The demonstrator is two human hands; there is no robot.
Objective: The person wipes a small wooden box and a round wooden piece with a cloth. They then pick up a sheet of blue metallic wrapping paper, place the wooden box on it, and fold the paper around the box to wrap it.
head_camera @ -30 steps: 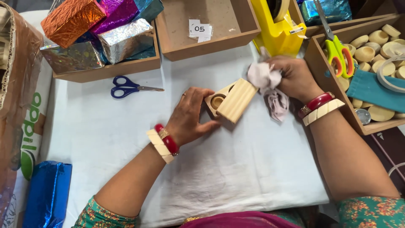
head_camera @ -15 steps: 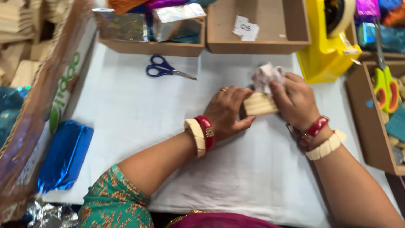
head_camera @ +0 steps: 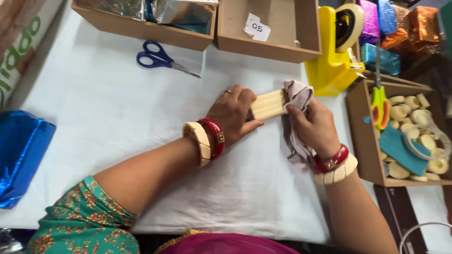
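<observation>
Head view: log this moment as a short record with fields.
left hand: pressed on the wooden block, holding it on the white cloth
right hand: grips a grey rag against the block's end
scissors: blue handles, lying apart, beyond the left hand
tape dispenser: yellow, beyond the right hand
tray: at right, holds pale wooden rings and green-handled scissors
blue foil: at the far left edge
</observation>
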